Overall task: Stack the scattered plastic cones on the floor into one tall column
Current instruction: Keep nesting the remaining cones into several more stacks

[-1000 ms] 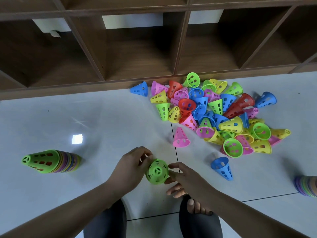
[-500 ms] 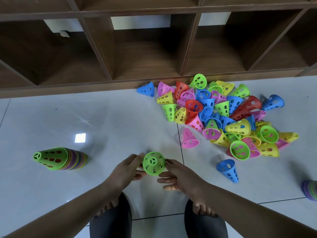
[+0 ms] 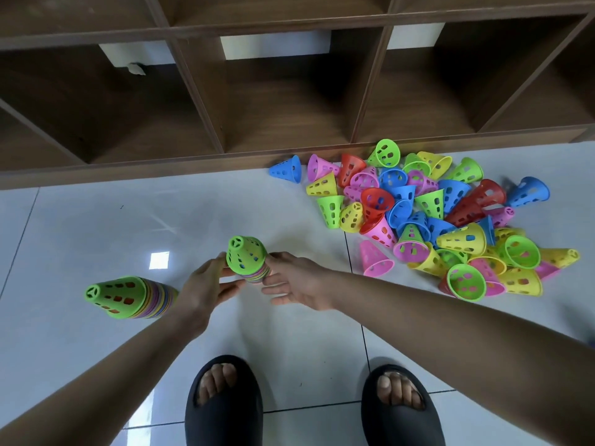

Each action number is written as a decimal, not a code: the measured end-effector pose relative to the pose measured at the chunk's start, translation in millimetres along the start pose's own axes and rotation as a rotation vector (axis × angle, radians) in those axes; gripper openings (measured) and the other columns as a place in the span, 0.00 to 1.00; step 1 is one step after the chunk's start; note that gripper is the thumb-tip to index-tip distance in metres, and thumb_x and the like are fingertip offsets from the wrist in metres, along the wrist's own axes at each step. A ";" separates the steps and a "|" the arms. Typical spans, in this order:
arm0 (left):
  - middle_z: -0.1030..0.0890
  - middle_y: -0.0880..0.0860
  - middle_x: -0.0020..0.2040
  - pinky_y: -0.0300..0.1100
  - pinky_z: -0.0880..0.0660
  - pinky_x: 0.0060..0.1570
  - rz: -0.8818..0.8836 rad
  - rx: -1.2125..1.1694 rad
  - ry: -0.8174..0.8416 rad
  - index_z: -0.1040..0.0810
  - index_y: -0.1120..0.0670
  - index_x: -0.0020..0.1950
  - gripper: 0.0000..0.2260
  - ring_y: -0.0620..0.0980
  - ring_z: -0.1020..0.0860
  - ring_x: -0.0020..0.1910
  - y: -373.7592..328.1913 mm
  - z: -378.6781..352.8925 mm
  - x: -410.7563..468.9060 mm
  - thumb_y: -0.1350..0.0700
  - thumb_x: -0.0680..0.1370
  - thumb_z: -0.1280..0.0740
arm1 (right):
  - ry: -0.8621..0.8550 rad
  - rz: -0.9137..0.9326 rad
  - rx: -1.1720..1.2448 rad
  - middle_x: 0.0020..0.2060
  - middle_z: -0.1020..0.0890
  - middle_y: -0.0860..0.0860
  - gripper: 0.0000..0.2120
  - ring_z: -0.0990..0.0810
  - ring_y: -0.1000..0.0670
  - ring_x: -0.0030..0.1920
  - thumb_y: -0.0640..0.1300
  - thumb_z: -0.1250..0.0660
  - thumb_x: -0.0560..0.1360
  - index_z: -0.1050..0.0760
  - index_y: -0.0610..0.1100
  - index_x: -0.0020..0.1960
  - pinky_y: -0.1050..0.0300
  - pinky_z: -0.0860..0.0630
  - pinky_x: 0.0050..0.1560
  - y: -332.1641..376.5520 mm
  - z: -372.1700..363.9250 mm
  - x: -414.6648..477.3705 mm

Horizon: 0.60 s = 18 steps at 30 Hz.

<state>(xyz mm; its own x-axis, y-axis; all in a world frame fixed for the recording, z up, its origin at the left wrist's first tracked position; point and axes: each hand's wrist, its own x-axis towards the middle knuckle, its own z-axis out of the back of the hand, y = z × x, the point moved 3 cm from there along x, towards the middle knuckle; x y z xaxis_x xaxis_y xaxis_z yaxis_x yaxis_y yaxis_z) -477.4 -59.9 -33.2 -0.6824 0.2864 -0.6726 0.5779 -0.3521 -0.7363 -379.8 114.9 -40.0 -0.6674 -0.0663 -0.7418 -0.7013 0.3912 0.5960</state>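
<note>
- Centre, low in view: held stack (image 3: 246,259) of nested plastic cones, topped by a green perforated cone, multicoloured rims banded beneath it. Upright, tip leaning slightly away from the camera. Base hidden behind the fingers; contact with the floor (image 3: 96,226) cannot be told.
- Left hand (image 3: 206,284): clasping the held stack on its left side, fingers and thumb curled against the lower bands.
- Right hand (image 3: 297,280): relaxed, fingers extended and spread, thumb and forefinger touching the right side of the lower bands.
- Second stack (image 3: 128,297): near the left forearm, standing on the floor, also capped in green with red showing through the holes. Apart from the held stack.
- Loose pile (image 3: 434,217): to the right, against the foot of the shelf unit (image 3: 289,101). Blue, pink, yellow, green and red cones lying on their sides and across one another.
- Pink cone (image 3: 373,259): upright, alone at the near edge of the loose pile.
- Blue cone (image 3: 287,169): on its side at the far-left edge of the loose pile, just beside the shelf base.
- Black slippers (image 3: 225,407): at bottom centre, toes exposed, on pale glossy tiles.
</note>
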 end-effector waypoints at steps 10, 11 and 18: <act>0.14 0.61 0.58 0.51 0.19 0.61 0.139 0.150 0.075 0.19 0.59 0.62 0.09 0.56 0.11 0.52 34.3 -7.9 -12.5 0.57 0.86 0.36 | -0.178 0.044 -0.058 0.60 0.16 0.42 0.14 0.12 0.40 0.55 0.53 0.34 0.83 0.23 0.45 0.64 0.45 0.18 0.61 -21.5 47.3 -30.2; 0.13 0.61 0.57 0.51 0.19 0.61 0.153 0.170 0.113 0.19 0.60 0.62 0.10 0.55 0.11 0.52 35.4 -15.8 -17.8 0.56 0.85 0.35 | -0.218 0.068 -0.080 0.58 0.15 0.43 0.13 0.11 0.41 0.53 0.52 0.33 0.83 0.22 0.46 0.62 0.47 0.17 0.57 -22.0 55.3 -38.0; 0.13 0.61 0.54 0.50 0.19 0.59 0.084 0.268 0.254 0.20 0.60 0.61 0.13 0.57 0.12 0.52 17.5 -80.9 -29.8 0.53 0.81 0.29 | -0.545 0.248 -0.473 0.52 0.15 0.52 0.11 0.13 0.50 0.48 0.50 0.31 0.81 0.21 0.50 0.61 0.51 0.20 0.51 -26.5 113.6 -106.3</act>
<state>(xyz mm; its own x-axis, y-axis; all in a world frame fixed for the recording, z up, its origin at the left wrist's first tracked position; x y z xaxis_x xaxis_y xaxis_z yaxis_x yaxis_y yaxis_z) -410.8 -2.6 -32.1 -0.4849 0.4466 -0.7519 0.4665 -0.5952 -0.6543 -261.7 215.9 -11.9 -0.6869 0.4831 -0.5429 -0.6618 -0.1071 0.7420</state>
